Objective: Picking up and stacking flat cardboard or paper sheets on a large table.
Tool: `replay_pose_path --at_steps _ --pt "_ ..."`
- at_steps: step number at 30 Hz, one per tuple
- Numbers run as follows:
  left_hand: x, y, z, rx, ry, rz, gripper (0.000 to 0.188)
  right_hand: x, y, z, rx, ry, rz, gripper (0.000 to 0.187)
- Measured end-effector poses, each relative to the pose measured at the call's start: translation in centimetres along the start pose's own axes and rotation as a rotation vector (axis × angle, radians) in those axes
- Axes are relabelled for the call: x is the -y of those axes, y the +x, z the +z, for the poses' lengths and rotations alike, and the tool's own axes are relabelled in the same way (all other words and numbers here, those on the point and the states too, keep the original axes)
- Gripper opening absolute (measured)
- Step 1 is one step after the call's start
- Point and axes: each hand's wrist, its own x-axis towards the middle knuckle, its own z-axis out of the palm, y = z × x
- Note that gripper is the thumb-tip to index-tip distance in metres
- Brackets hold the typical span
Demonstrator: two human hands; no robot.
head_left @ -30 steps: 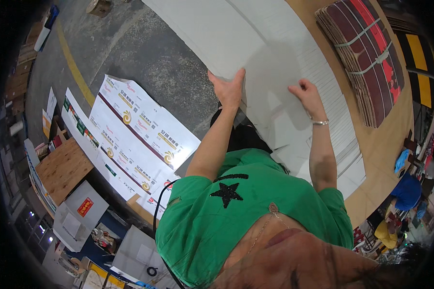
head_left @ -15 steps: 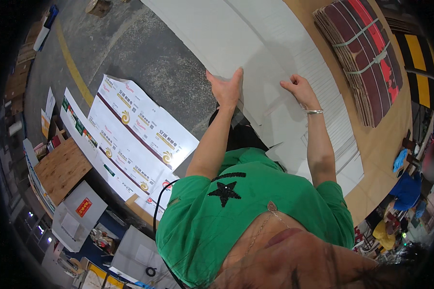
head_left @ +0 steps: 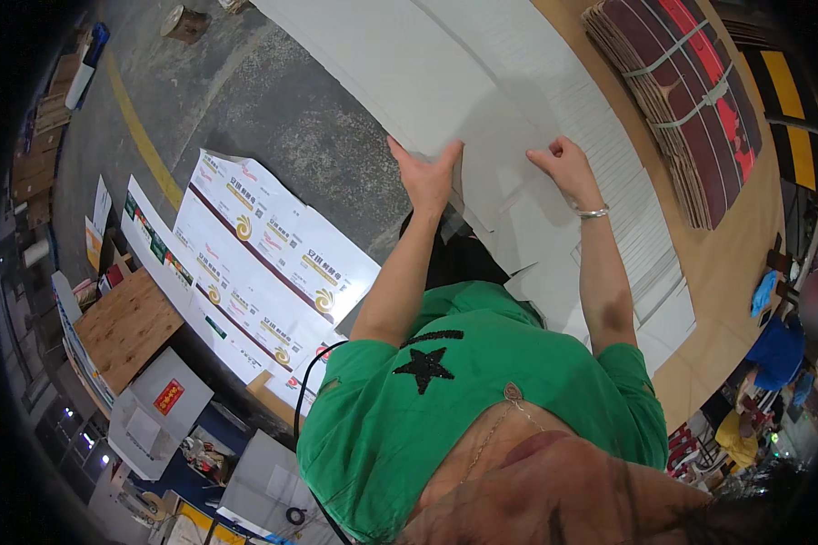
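My left hand is at the left edge of a layered spread of large white sheets. Its thumb and forefinger stand wide apart, with the sheet edge between them; the other fingers are hidden. Over the sheets, my right hand is curled closed, thumb against the fingers, a silver bangle on its wrist. Whatever it may hold is hidden. To its right the sheets fan out in many thin overlapping edges. Near my waist, loose sheet corners stick out.
A strapped bundle of dark red cardboard stands on the brown board at right. Printed white sheets lie at left, near a wooden board. A wood block sits on the grey floor.
The surroundings have shifted slightly in view. My hands keep nearly the same pose and place at the white sheets.
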Motion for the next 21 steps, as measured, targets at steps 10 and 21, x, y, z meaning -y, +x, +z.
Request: replay_pose_path --at_steps 10,21 --pt "0.5 -0.7 0.4 0.014 -0.038 -0.124 0.101 -1.4 1.4 0.8 -0.010 0.173 0.001 0.037" --pt "-0.1 -1.0 0.2 -0.043 -0.035 -0.121 0.096 -1.9 1.2 1.0 0.070 0.193 -0.090 0.033"
